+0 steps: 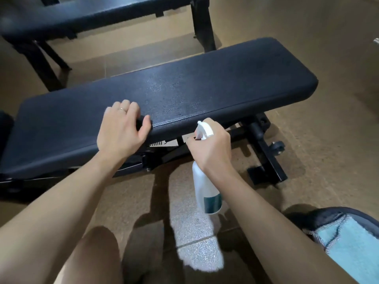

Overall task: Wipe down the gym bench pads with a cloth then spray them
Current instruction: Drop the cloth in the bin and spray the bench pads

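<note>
A long black bench pad (205, 83) runs across the middle of the view, with fine wet droplets on its centre. My left hand (121, 128) rests on the pad's near edge, fingers curled over it, holding nothing loose. My right hand (211, 148) is shut on the neck of a white spray bottle (206, 191) with a teal label; its nozzle points at the pad's near side. A light blue cloth (352, 240) lies on a dark pad at the lower right.
A second black bench (82, 15) stands behind, across the top of the view. The near bench's black metal frame and foot (268, 158) stick out to the right on the brown floor. My knee (92, 257) is at the bottom.
</note>
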The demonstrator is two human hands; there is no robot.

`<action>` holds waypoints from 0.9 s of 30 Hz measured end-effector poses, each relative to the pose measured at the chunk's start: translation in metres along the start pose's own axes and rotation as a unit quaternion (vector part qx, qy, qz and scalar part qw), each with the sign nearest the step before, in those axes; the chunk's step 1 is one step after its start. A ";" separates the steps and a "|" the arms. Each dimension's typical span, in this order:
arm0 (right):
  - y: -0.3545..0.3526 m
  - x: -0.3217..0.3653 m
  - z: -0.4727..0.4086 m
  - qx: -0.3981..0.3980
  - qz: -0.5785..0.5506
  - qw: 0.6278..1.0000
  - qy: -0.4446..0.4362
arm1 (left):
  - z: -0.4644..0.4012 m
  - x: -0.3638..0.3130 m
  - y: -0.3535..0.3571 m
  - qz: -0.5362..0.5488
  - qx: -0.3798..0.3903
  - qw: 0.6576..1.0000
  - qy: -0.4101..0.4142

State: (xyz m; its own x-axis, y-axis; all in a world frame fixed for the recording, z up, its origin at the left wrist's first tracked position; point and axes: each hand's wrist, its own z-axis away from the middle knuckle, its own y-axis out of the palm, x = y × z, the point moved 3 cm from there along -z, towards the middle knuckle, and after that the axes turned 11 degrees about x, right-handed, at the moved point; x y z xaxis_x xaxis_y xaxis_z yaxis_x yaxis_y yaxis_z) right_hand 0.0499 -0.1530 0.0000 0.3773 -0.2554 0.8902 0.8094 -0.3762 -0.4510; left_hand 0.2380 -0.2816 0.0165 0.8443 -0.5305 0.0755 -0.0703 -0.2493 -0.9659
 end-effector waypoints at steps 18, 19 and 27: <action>0.131 0.084 0.066 -0.015 0.083 0.996 -0.010 | 0.110 0.196 -0.021 -0.006 -0.034 0.995 -0.094; 0.144 0.090 0.068 -0.020 0.087 0.996 -0.003 | 0.112 0.206 -0.019 0.004 -0.023 0.995 -0.095; 0.202 0.131 0.100 -0.048 0.083 0.994 0.052 | 0.108 0.207 -0.016 0.052 -0.014 0.998 -0.036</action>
State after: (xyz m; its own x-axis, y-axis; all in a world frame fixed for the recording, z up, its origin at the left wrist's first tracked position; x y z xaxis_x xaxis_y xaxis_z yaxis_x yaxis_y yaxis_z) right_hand 0.3082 -0.1732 0.0314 0.4506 -0.4096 0.7932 0.6911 -0.4024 -0.6004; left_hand 0.4716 -0.2998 0.0207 0.8678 -0.4950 -0.0438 -0.1730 -0.2183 -0.9604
